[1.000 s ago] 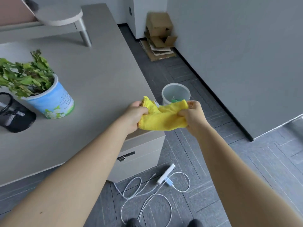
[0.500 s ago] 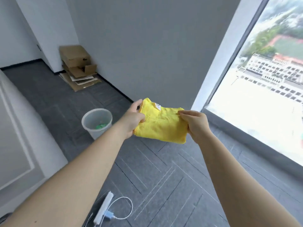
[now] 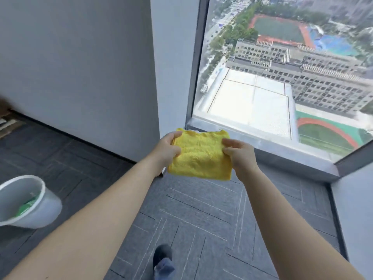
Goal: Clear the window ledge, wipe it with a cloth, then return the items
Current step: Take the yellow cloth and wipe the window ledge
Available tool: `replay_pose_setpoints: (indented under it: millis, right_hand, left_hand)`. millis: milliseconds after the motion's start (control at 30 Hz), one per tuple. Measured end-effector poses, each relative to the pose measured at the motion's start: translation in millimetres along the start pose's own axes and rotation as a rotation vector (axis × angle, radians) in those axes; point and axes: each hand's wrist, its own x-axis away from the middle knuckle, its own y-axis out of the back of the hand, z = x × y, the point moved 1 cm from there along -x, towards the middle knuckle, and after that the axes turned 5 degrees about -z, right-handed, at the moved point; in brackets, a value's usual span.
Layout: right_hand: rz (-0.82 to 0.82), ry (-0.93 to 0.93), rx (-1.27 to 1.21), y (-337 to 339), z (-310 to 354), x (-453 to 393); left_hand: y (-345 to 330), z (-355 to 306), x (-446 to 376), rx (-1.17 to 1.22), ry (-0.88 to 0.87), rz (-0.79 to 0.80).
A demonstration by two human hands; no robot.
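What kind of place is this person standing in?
Probably a room high up in a tall building, perhaps an office. The large window looks far down on rooftops and a sports field; grey carpet tiles cover the floor, and a white waste bin stands nearby.

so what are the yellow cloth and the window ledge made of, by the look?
Yellow cloth: soft, fuzzy pile, matte, probably microfibre or terry; it is folded and sags between the left hand and right hand. Window ledge: smooth, grey, faintly reflective, perhaps painted metal or stone; cannot tell.
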Motion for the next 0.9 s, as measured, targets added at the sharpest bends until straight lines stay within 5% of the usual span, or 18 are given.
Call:
replay_pose_setpoints:
  millis: [467, 900]
  right_hand:
    - [-0.142, -0.073, 0.097, -4, 26, -297]
    - [-0.067, -0.138, 0.122, -16, -51, -563]
  left_hand:
    - [-106, -67, -304, -0.018, 0.045, 0.204]
    - [-234, -6, -560, -0.120, 0.077, 0.128]
